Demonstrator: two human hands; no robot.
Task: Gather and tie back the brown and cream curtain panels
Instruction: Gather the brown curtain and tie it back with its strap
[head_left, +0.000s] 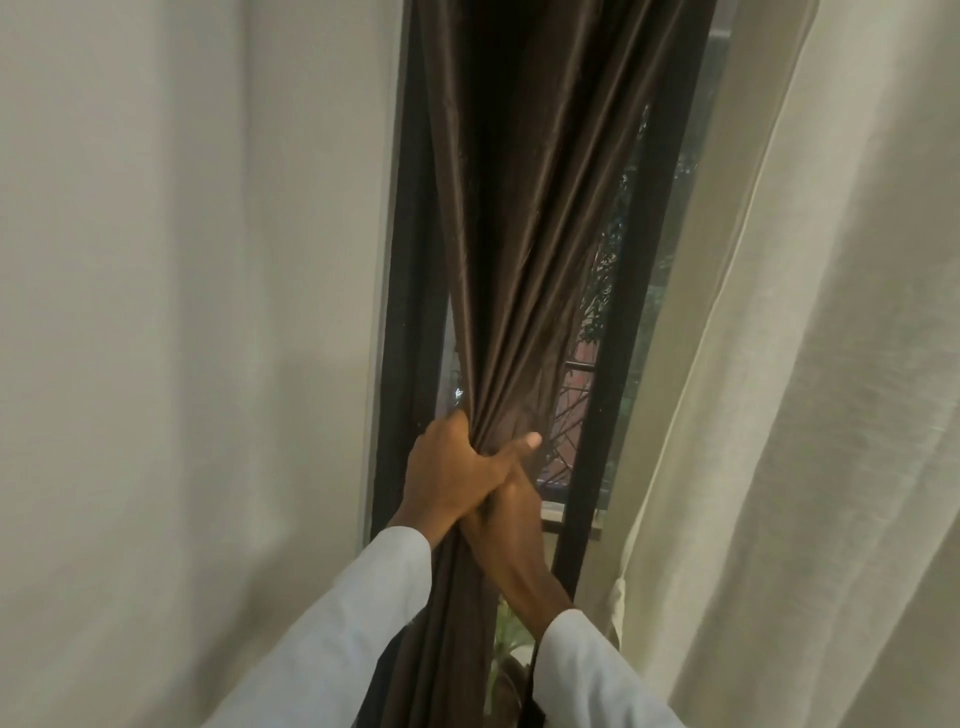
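The left hand (457, 467) and right hand (511, 512) both clench the brown curtain (519, 234) at the window's middle; the cream panel (810, 364) hangs loose (no tie visible). If the grip loosens, the slippery folds may spread.

Brown curtain panel (519, 234): dark chocolate brown with a satin sheen, plain, its pleats catching lighter bronze highlights and falling to near-black in the folds. Cream curtain panel at left (182, 312): plain off-white with a faint greenish-grey cast in shadow. Cream curtain panel at right (805, 364): the same pale cream, with a fine woven texture and a lighter hem line running down its near edge. Window frame (618, 364): black. Through the glass, far side: green foliage (605, 291) and a patch of reddish brown. Sleeves (332, 639): plain white, one on each arm. Plant leaves (506, 631) low between the sleeves: light yellow-green.
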